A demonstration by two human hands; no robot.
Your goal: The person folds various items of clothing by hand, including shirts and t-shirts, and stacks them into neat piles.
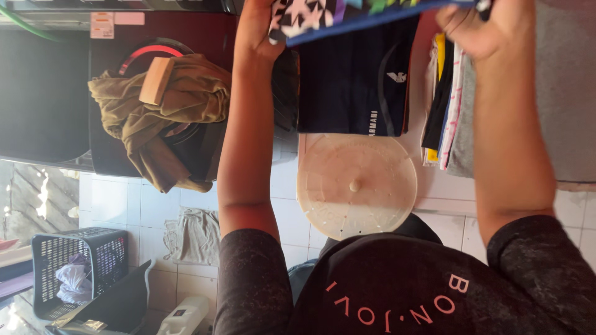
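My left hand (257,31) and my right hand (490,28) each grip an end of a colourful patterned cloth with a blue edge (347,13), stretched between them at the top of the view. Just beneath it lies a dark navy folded garment (354,80) with a small white emblem. A stack of folded clothes (444,105) in yellow, white, black and pink stands beside my right forearm. My own dark shirt with pink lettering fills the bottom of the view.
A round white plastic lid (357,186) lies under the navy garment. An olive garment (161,111) is heaped on a dark red washing machine (205,31). A black laundry basket (77,267) and a beige cloth (195,236) are on the white tiled floor. Grey fabric (565,93) lies at the right.
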